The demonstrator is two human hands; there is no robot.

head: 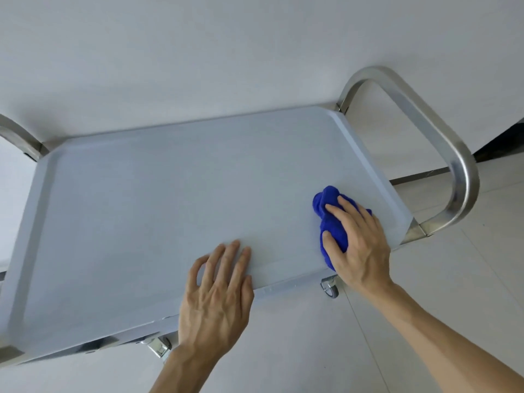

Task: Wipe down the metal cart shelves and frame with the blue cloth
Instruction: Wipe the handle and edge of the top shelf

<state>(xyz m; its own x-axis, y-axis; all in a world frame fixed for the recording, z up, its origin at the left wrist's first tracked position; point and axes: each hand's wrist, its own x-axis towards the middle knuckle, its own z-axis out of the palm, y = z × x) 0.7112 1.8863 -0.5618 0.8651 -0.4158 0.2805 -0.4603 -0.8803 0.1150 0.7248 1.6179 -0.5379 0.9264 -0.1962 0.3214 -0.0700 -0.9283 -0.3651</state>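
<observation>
White wall behind, we wipe the top shelf [170,194]: our right hand [360,245] grips the bunched blue cloth [329,202] near its right edge, left hand [218,293] flat, steadying. Next probably calls for sweeping leftward.

Camera: one wide-angle view, worn on the person's head.
Position: standing at the near long edge of the cart's top shelf [175,194].
Facing: forward and steeply down, tilted, toward the white wall [198,52].
Nearness: close; both forearms enter from the bottom edge.
Reach: right handle [442,143], floor tiles [453,279], a caster [330,287].
Shared: no second view.
</observation>
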